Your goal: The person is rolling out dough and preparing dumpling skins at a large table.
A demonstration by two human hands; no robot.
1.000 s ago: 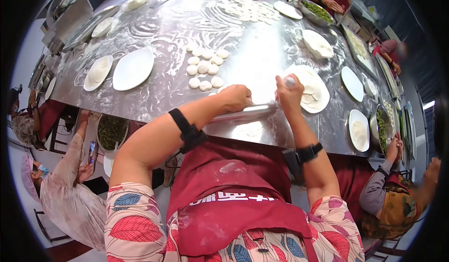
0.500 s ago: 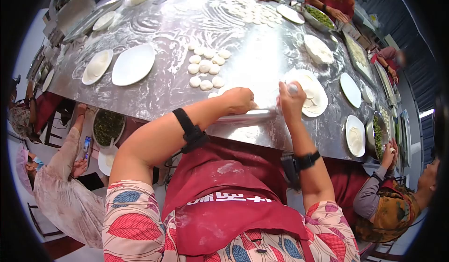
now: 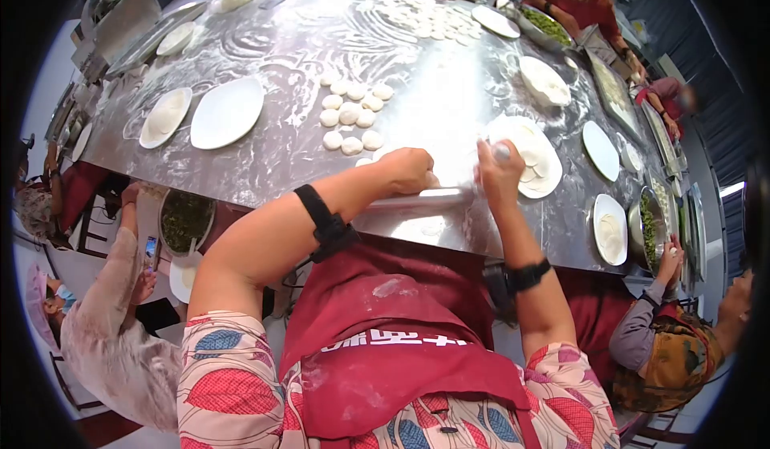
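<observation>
My left hand (image 3: pixel 407 170) is closed low over the table near its front edge, with a pale bit of dough (image 3: pixel 434 181) showing at its fingertips. To its right, my right hand (image 3: pixel 501 168) is wrapped round a rolling pin, whose greyish rounded end (image 3: pixel 501 153) pokes out above the fingers. Glare hides most of the surface between the hands. Several small flattened dough balls (image 3: pixel 350 113) lie in rows beyond my left hand. Just past my right hand is a white plate (image 3: pixel 553 186) with round dough wrappers (image 3: pixel 536 160) on it.
The floured metal table (image 3: pixel 281 168) holds a white dish (image 3: pixel 228 112), a plate of wrappers (image 3: pixel 167 116) and more dough discs (image 3: pixel 437 20). A bowl of green filling (image 3: pixel 648 224) stands at the right, another (image 3: pixel 186 220) at lower left. Co-workers (image 3: pixel 670 329) surround the table.
My hands stay almost in the same place. A co-worker at the far right has leaned and reached toward the trays; the person at lower left has shifted an arm slightly.
</observation>
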